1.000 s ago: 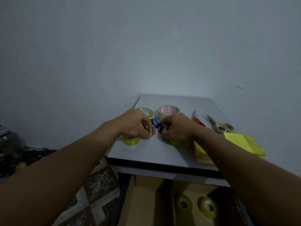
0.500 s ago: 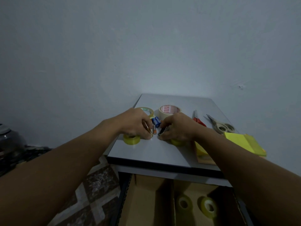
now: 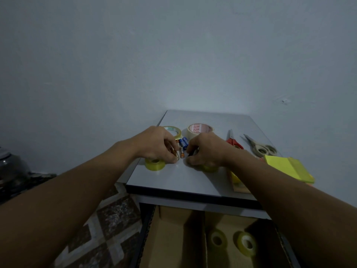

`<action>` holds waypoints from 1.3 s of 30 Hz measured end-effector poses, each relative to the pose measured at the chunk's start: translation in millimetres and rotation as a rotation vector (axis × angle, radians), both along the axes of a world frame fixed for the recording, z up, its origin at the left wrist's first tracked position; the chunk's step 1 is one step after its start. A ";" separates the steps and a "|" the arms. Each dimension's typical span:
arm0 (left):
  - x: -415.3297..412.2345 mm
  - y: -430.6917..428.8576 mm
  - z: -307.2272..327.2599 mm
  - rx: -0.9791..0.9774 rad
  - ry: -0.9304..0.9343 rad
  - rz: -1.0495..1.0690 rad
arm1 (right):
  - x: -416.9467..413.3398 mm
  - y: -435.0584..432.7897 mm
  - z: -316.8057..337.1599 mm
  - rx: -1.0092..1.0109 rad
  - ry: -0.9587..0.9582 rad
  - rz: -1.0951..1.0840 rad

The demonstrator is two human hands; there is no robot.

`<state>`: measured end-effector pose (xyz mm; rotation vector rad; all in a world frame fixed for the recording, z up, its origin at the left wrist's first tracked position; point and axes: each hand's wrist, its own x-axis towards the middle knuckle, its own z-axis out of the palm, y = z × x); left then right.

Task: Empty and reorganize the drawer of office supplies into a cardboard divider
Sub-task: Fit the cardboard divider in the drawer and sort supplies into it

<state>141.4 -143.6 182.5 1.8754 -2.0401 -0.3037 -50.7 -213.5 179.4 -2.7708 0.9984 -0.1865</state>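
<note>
Both hands work close together on the tabletop (image 3: 193, 180); left hand (image 3: 160, 146) curls round a copper-coloured battery (image 3: 174, 153), right hand (image 3: 204, 149) pinches a small dark thing (image 3: 193, 151), too hidden to name; blue batteries (image 3: 183, 143) lie between them; best to gather these rollers into one firm grip, low over the surface; the cardboard divider (image 3: 173, 238) waits in the open drawer (image 3: 144, 227) below, two tape rolls (image 3: 217, 239) already in its right compartment.

Left hand (image 3: 158, 145), right hand (image 3: 207, 149) pinch batteries (image 3: 183, 144) on desk (image 3: 173, 180).

Six tape rolls (image 3: 200, 129), two scissors (image 3: 261, 148)
</note>
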 end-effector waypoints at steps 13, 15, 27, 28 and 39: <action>-1.3 14.5 6.7 -0.072 0.115 0.011 | -10.9 4.7 6.4 -0.004 -0.191 0.002; -2.5 19.3 12.3 -0.082 0.168 0.005 | -12.2 8.0 9.4 -0.023 -0.242 -0.003; -23.8 96.9 34.9 -0.085 0.326 -0.005 | -52.7 71.2 34.8 -0.053 -0.488 -0.049; -27.3 107.6 31.8 -0.071 0.339 -0.002 | -58.0 78.0 33.3 -0.058 -0.493 -0.070; -81.4 206.4 -46.9 0.186 0.412 -0.039 | -104.9 162.9 -8.3 0.111 -0.645 -0.086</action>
